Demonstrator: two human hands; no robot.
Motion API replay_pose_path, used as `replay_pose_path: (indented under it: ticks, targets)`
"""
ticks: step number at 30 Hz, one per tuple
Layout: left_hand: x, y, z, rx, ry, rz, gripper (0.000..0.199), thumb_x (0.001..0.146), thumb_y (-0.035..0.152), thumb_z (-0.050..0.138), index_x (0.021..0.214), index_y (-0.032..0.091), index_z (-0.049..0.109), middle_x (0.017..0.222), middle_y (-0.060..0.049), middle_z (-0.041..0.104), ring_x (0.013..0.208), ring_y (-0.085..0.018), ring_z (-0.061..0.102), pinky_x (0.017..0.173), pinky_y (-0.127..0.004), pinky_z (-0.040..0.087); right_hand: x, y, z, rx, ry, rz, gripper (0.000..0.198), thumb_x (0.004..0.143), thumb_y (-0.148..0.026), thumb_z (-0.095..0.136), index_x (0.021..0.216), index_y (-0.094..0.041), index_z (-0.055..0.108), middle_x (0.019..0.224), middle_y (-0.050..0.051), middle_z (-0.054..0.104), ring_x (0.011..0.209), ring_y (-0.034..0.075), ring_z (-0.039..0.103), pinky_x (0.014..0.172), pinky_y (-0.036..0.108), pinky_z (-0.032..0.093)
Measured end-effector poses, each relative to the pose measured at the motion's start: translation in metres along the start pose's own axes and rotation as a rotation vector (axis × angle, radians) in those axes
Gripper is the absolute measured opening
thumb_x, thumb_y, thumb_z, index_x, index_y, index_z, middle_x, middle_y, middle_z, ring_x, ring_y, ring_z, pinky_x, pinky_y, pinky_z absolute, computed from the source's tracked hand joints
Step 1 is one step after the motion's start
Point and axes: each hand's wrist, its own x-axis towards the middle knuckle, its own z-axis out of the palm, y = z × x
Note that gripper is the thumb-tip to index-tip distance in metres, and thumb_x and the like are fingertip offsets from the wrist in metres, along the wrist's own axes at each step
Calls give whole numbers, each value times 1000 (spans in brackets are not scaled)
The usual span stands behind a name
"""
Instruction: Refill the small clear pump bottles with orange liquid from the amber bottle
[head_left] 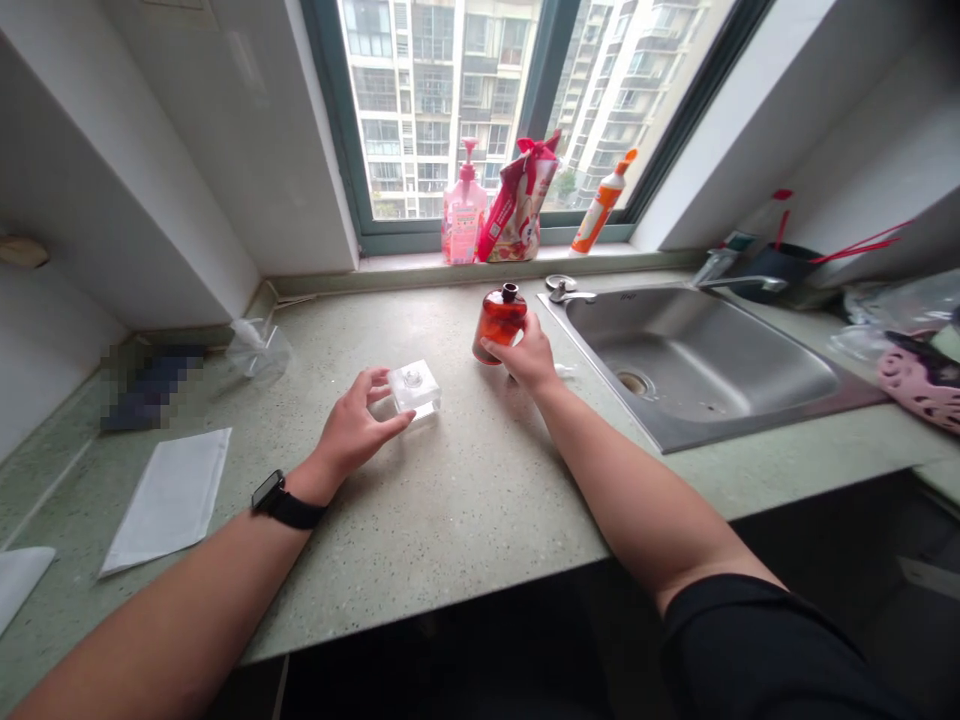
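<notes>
My left hand [358, 425], with a dark watch on its wrist, grips a small clear square box [417, 385] by its left side. The thumb presses the front edge and the fingers curl at the back corner. The box has a round detail in its top, and its kind is not certain. My right hand [531, 352] is wrapped around the right side of an amber bottle [495, 325], which stands upright with its neck uncapped. A small white piece [564, 371] lies just beyond my right wrist, partly hidden.
A steel sink [720, 350] with a tap [742, 284] is at the right. A pink pump bottle [463, 225], a red bag [521, 205] and an orange-white bottle [600, 210] line the sill. A clear plastic bag [259, 350] and white sheet [169, 500] lie left on the counter [480, 520].
</notes>
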Motion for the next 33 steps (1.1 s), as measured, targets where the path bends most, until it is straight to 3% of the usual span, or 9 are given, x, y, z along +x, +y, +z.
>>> replay_pose_path:
  ticks: [11, 19, 24, 27, 31, 33]
  targets:
    - [1, -3, 1, -6, -43, 4, 65, 81, 44, 85, 136, 26, 56, 140, -15, 70, 124, -36, 75, 105, -55, 62, -2, 5, 4, -112, -15, -9, 67, 68, -52, 88, 122, -25, 57, 125, 16, 76, 129, 40, 66, 117, 67, 42]
    - [3, -6, 2, 16, -92, 27, 71, 86, 46, 80, 147, 24, 52, 146, -18, 69, 135, -37, 70, 113, -57, 56, -3, 18, 11, -152, 69, -106, 63, 66, -60, 87, 113, -27, 59, 119, 14, 78, 116, 41, 71, 119, 80, 30]
    - [1, 2, -9, 123, -115, 45, 84, 87, 56, 80, 156, 22, 46, 152, -20, 65, 144, -39, 61, 120, -58, 49, -2, 28, 15, -191, 67, -142, 65, 71, -61, 85, 119, -24, 60, 120, 18, 77, 117, 42, 70, 117, 80, 32]
    - [1, 9, -26, 141, 1, 114, 79, 91, 63, 75, 154, 22, 48, 146, -17, 68, 136, -35, 65, 117, -56, 52, 0, 37, 14, -189, 89, -209, 78, 74, -71, 81, 131, -23, 59, 125, 21, 75, 119, 43, 68, 111, 77, 40]
    - [7, 14, -67, 258, 284, 263, 48, 101, 53, 65, 138, 23, 58, 126, -10, 72, 110, -25, 71, 103, -44, 58, 2, 41, 5, -165, 109, -270, 104, 74, -84, 76, 152, -22, 46, 143, 26, 66, 132, 47, 63, 109, 73, 46]
    - [10, 10, -94, 373, 317, 228, 36, 101, 48, 63, 127, 23, 64, 119, -9, 72, 101, -23, 71, 96, -40, 59, 0, 35, -4, -128, 136, -290, 100, 84, -82, 68, 158, -21, 40, 147, 26, 63, 139, 46, 59, 111, 72, 46]
